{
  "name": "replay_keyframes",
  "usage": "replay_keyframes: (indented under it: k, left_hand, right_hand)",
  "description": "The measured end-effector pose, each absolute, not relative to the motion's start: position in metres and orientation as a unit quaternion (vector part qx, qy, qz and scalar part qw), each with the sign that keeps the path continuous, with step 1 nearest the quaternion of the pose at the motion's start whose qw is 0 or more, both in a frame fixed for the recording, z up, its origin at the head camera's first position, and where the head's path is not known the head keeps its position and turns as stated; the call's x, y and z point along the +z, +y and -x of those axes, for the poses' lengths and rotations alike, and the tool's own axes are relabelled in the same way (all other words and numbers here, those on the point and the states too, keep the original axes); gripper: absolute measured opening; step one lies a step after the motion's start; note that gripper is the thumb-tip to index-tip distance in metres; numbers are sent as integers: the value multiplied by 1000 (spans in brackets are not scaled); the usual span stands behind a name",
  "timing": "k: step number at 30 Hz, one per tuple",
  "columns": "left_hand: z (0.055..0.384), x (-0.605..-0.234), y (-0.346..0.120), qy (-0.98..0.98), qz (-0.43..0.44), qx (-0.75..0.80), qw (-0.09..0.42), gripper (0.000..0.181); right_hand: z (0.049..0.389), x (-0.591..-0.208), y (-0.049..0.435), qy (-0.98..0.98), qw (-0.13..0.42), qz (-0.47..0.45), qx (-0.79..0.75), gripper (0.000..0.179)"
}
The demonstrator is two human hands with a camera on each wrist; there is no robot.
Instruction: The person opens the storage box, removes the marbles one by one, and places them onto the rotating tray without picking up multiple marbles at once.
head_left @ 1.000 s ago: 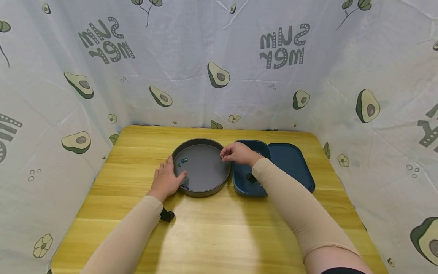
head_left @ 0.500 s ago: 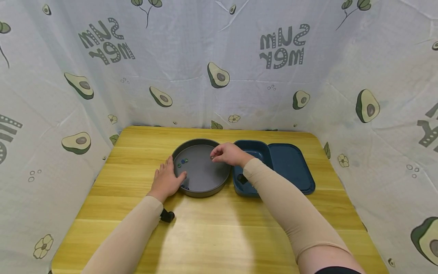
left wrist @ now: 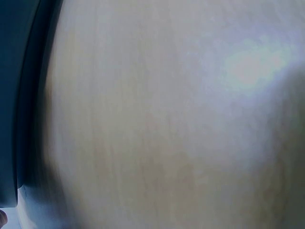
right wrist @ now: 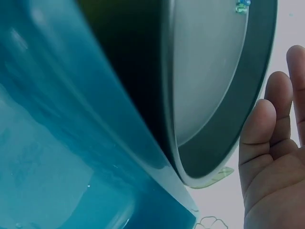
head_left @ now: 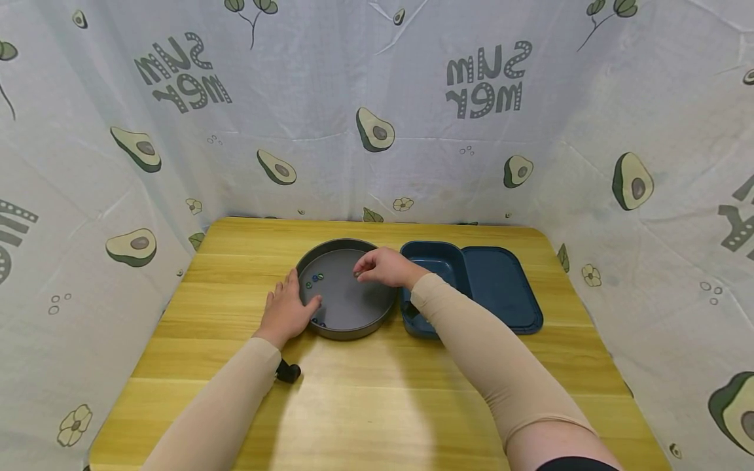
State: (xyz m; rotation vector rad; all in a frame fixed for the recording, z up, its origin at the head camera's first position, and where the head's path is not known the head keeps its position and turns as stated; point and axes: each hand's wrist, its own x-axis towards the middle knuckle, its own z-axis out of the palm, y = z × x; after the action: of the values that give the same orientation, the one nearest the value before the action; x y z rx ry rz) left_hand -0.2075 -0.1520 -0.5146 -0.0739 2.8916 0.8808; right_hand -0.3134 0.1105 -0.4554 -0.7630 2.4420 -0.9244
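Observation:
A round grey pan (head_left: pixel 353 304) stands on the table, with several small blue and green marbles (head_left: pixel 315 277) along the left of its floor. My left hand (head_left: pixel 285 313) rests on the pan's left rim with its fingers spread and straight. Over the right part of the pan, my right hand (head_left: pixel 385 267) pinches a small marble (head_left: pixel 357 275) between thumb and fingertips. The marble is mostly covered by the fingers. In the right wrist view, part of the right hand (right wrist: pixel 274 167) appears beside the pan (right wrist: pixel 214 71), while its pinched fingertips are hard to make out.
A blue rectangular box (head_left: pixel 432 250) stands against the pan's right side, partly hidden by the right forearm. Beside it lies a flat blue lid (head_left: pixel 501 281). A printed curtain (head_left: pixel 330 98) surrounds the wooden table (head_left: pixel 365 405).
My right hand has moved left, from the pan's right rim to farther over the pan, carrying the marble. The left hand has stayed at the rim.

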Motion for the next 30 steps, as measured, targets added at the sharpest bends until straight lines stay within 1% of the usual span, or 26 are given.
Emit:
replay_keyframes:
  k: [30]
  left_hand:
    - [208,-516,-151,957,24,283,60,99]
  right_hand:
    - [311,-455,106,875,219,265,-339,18]
